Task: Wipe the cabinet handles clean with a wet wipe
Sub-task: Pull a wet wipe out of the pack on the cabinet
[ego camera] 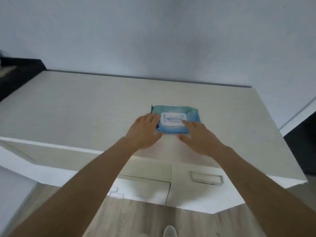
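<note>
Nearest us, a shoe tip (pixel 169 230) shows on the wood floor (pixel 145 219). Above it, our left hand (pixel 145 130) and right hand (pixel 199 136) lie flat with fingers spread, gripping nothing, on the blue wet wipe pack (pixel 191 117). The pack lies near the cabinet top's (pixel 85 103) front edge, long axis left to right, white lid (pixel 172 120) facing up. A drawer handle (pixel 206 178) sits below.

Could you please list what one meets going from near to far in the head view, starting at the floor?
Wooden floor → drawer handle → both hands, left hand and right hand → wet wipe pack on the cabinet top → wall.
</note>
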The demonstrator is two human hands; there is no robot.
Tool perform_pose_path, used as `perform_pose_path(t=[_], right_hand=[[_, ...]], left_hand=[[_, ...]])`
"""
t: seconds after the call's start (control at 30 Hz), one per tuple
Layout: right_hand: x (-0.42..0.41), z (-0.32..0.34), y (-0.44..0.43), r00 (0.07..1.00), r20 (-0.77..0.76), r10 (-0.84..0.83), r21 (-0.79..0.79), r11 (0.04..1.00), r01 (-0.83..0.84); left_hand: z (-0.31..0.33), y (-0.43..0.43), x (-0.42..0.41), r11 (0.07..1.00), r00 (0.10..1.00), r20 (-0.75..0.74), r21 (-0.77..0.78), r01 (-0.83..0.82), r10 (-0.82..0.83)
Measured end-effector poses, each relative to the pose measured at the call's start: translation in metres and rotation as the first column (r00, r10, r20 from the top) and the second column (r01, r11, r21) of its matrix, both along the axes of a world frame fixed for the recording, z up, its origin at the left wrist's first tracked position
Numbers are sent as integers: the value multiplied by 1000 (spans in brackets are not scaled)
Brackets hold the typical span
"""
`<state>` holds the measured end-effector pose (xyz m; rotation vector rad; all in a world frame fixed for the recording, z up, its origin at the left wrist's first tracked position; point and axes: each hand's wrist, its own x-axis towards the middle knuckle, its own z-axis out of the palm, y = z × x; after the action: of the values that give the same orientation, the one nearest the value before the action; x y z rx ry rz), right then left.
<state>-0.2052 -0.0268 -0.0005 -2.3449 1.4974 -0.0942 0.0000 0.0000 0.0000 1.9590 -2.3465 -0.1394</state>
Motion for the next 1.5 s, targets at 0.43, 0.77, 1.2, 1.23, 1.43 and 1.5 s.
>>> perform_pose_path(t=[0.43, 0.77, 1.2, 1.23, 1.43, 1.5], right_hand=[[11, -20, -21, 998, 48, -43, -230, 972, 53], [24, -33, -48, 995, 95, 5, -216, 976, 16], [33, -12, -87, 853, 484, -193, -69, 964, 257], [35, -13, -90, 855, 481, -196, -64, 964, 257], [31, -25, -66, 850, 492, -186, -184, 933, 311], [28, -33, -53, 892, 429, -145, -311, 903, 297]], left_hand=[[-44, -28, 10, 998, 997, 66, -34, 49, -47], [-53, -43, 16, 998, 998, -28, -3, 59, -60], [-49, -49, 14, 970, 977, -143, -210, 125, -157], [-48, -52, 15, 957, 975, -91, -229, 177, -202], [-56, -63, 15, 987, 985, -66, -16, 157, -158], [-58, -63, 15, 990, 985, -101, -18, 136, -138]])
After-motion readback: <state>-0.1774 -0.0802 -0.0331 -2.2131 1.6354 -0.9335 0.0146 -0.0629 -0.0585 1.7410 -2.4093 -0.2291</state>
